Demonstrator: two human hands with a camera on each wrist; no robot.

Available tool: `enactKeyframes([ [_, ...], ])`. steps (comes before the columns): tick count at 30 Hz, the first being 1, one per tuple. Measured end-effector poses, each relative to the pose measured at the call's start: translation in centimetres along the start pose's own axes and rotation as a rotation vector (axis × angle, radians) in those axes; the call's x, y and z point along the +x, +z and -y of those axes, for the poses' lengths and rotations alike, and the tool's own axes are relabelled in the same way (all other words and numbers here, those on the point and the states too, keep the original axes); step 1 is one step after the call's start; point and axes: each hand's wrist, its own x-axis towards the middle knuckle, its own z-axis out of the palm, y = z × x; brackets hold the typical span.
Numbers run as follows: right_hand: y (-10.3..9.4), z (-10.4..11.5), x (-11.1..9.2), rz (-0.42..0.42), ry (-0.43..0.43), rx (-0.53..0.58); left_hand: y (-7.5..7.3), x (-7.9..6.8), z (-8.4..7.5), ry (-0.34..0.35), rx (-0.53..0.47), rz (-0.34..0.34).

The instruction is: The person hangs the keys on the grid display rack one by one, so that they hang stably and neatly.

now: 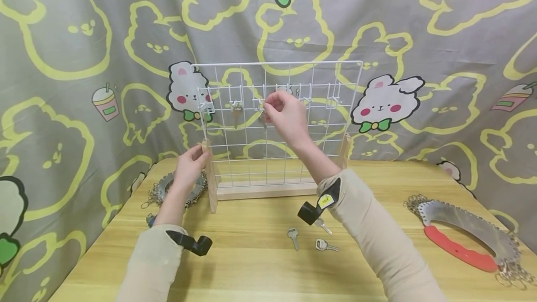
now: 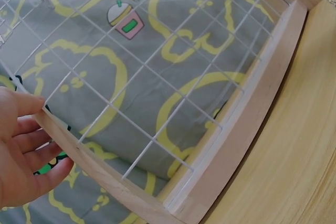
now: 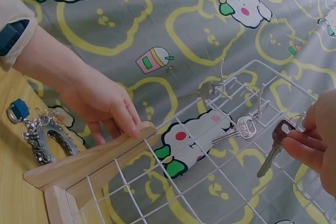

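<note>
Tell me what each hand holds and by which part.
Right hand: a key, by its head. Left hand: the rack, by its wooden post, near the top.

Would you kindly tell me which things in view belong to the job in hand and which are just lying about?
Part of the job:
wire rack, held by the left hand
key pinched in the right hand
hung keys
loose keys on the table, probably

Seemingly just lying about:
red-handled metal plate
metal plate on the left
small blue object
</note>
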Motion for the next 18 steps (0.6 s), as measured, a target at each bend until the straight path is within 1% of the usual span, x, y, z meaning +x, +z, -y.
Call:
enactKeyframes([
  [5,0.0,-0.2,0.0,-0.001,-0.030,-0.011,0.0,0.0,0.0,-0.008,-0.012,0.001],
  [9,-0.2,-0.2,0.0,0.019,-0.038,0.001,0.1,0.0,0.0,-0.010,-0.018,-0.006],
  [12,-0.4,-0.2,-0.1,0.060,-0.045,0.006,0.1,0.0,0.0,-0.010,-0.011,-0.011],
  [18,-1.1,-0.3,-0.4,0.158,-0.086,0.034,0.0,-0.1,-0.1,-0.020,-0.001,-0.006],
])
